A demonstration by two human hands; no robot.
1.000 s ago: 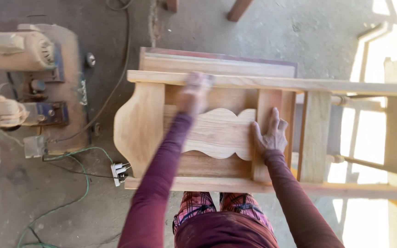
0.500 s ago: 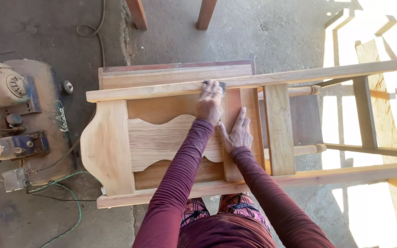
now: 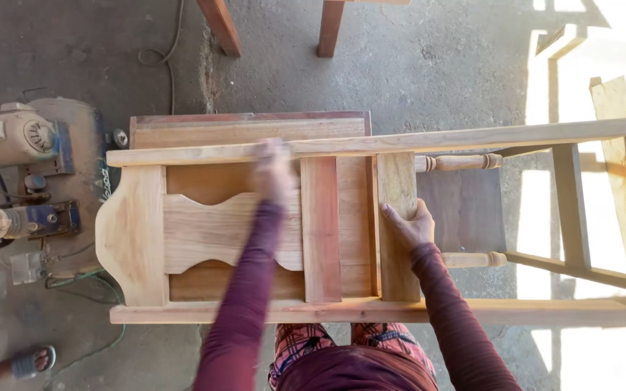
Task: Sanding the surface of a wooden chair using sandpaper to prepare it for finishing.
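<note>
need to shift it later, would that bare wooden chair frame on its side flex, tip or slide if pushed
The chair frame looks stiff: thick solid rails and slats. Probably heavy for its size. Lying across a low wooden platform with its legs overhanging, it might rock or slide; the right hand steadies a slat.

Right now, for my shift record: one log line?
left hand: blurred, on chair frame top rail | right hand: gripping cross slat | chair lying flat
</note>
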